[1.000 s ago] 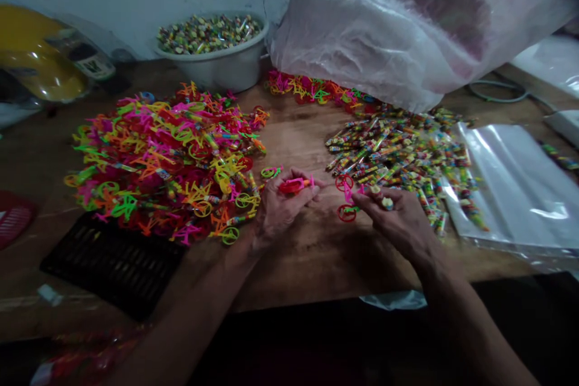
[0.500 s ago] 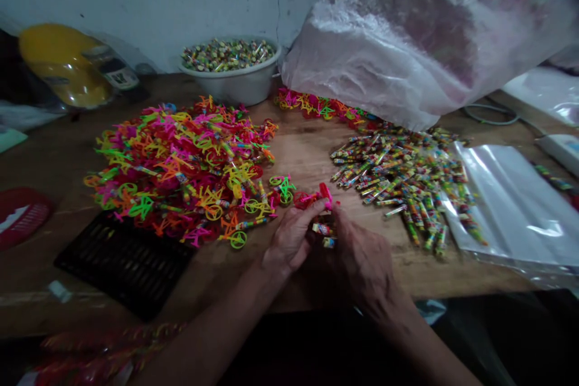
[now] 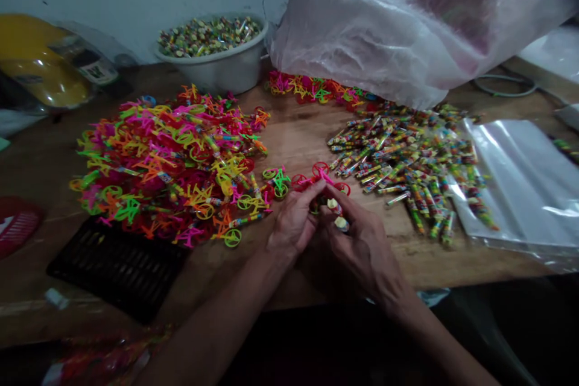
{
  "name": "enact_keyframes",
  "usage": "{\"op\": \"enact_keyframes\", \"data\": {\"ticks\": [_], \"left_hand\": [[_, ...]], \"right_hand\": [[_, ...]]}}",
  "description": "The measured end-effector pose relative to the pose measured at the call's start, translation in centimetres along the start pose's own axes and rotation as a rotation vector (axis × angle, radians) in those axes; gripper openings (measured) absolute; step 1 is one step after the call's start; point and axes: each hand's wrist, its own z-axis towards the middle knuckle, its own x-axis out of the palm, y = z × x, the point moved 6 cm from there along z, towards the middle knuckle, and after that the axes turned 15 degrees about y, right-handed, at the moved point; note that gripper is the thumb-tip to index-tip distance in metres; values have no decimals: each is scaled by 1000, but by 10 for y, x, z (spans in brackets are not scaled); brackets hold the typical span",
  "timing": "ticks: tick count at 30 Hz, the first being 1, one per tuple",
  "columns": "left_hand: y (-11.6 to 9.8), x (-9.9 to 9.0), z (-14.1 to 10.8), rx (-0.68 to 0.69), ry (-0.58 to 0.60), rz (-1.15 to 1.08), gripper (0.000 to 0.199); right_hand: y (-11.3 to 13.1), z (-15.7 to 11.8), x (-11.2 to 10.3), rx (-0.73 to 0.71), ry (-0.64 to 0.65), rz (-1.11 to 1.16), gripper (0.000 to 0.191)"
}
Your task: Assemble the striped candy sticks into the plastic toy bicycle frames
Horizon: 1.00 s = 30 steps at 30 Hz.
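Near the table's front edge, my left hand [image 3: 295, 217] is closed on a pink and red plastic piece with wheels [image 3: 322, 176]. My right hand [image 3: 362, 235] meets it from the right, its index fingertip at the same piece. Two small wrapped candy tubes [image 3: 338, 215] show their pale ends between the fingers of my right hand. To the left lies a heap of bright plastic pieces, some with tubes on them [image 3: 172, 163]. On the right is a pile of loose candy tubes [image 3: 384, 157]. The palms are partly hidden.
A white basin [image 3: 217, 69] full of candy tubes stands at the back. Behind the right pile rests a large plastic bag [image 3: 362, 42], with flat clear bags [image 3: 525, 181] at the right. A black slotted tray [image 3: 117, 265] and a red item [image 3: 18, 223] lie front left.
The view has shifted slightly. My right hand has turned, bringing the tube ends up between its fingers, and red wheels now show on the piece at my fingertips.
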Motion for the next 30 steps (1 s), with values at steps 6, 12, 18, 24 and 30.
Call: {"op": "enact_keyframes", "data": {"ticks": [6, 12, 18, 24, 30], "left_hand": [[-5, -10, 2, -98, 106, 143, 12], [6, -14, -14, -247, 149, 227, 15], [4, -1, -22, -211, 292, 349, 18], [3, 11, -25, -212, 386, 422, 23], [7, 15, -27, -229, 424, 378, 24]], "right_hand": [[-16, -14, -36, 62, -83, 44, 29], [-35, -12, -38, 80, 2, 54, 25], [-37, -15, -31, 21, 102, 146, 22], [-37, -22, -27, -24, 39, 202, 20], [-41, -35, -23, -29, -82, 272, 17]]}}
